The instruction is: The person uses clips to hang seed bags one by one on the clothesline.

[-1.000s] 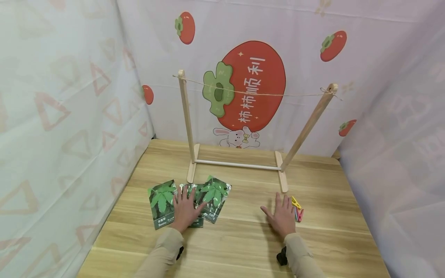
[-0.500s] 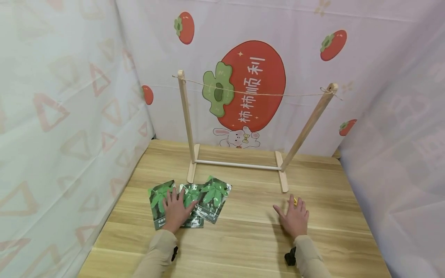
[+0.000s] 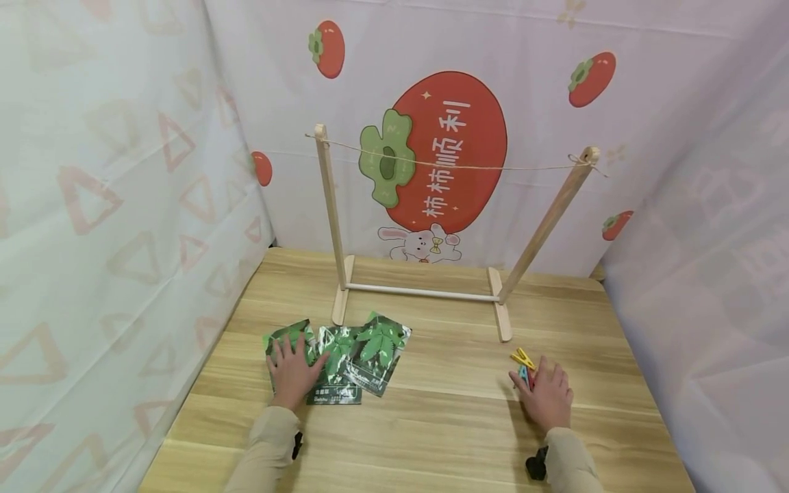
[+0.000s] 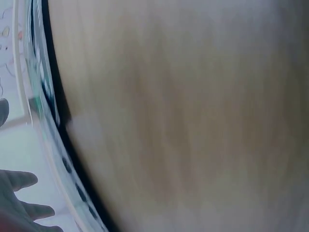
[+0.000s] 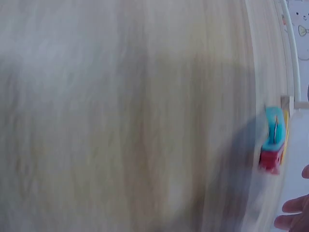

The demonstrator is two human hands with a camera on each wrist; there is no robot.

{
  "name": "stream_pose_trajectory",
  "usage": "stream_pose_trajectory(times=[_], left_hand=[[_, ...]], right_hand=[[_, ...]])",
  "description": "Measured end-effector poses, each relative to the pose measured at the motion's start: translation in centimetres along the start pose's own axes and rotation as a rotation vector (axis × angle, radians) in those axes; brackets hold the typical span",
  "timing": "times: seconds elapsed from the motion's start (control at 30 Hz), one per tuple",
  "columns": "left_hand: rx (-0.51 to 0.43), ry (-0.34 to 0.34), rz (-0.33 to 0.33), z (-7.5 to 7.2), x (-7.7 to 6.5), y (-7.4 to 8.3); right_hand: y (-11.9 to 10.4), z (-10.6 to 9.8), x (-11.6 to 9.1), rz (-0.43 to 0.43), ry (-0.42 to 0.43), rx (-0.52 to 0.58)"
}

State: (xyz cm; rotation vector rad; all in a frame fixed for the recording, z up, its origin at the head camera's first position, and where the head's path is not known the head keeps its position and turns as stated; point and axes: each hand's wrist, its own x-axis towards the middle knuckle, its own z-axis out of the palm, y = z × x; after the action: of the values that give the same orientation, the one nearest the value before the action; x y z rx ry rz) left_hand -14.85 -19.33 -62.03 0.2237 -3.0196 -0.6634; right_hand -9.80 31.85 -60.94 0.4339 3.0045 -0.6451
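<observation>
My left hand [image 3: 293,375], fingers spread, is over the leftmost of three green seed packets [image 3: 294,330] with leaf pictures and covers much of it. The middle packet [image 3: 335,392] and the right packet [image 3: 381,349] overlap each other beside it. My right hand [image 3: 550,397] has its fingers apart at the small clothespins and holds nothing. A yellow clothespin [image 3: 522,358] lies just beyond its thumb; a blue clothespin [image 3: 523,374] and a red clothespin [image 5: 270,162] sit right by it, the red one partly hidden in the head view.
Behind the packets stands a wooden rack [image 3: 333,205] with a string [image 3: 468,167] tied between its posts and a white rod [image 3: 425,293] low down. Printed cloth [image 3: 536,41] encloses the wooden table [image 3: 425,438] at the back and sides.
My left hand has slid left from the middle packet to the leftmost one. My right hand has moved right, passing over the clothespins. Packets and clothespins have stayed put.
</observation>
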Motion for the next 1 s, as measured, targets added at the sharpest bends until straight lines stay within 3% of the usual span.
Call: stream_pose_trajectory(times=[0.23, 0.43, 0.63, 1.0], left_hand=[[0.004, -0.013, -0.047, -1.2, 0.0, -1.5], [0.043, -0.104, -0.124, -1.8, 0.2, -2.6], [0.007, -0.151, -0.174, -2.3, 0.2, -2.7], [0.016, -0.108, -0.204, -2.9, 0.1, -2.4]], right_hand=[[1.8, -0.5, -0.5, 0.042, -0.081, -0.041], [2.9, -0.7, -0.8, 0.049, -0.141, -0.043], [4.0, -0.7, -0.9, 0.052, -0.154, -0.074], [4.1, -0.6, -0.2, -0.015, -0.141, -0.141]])
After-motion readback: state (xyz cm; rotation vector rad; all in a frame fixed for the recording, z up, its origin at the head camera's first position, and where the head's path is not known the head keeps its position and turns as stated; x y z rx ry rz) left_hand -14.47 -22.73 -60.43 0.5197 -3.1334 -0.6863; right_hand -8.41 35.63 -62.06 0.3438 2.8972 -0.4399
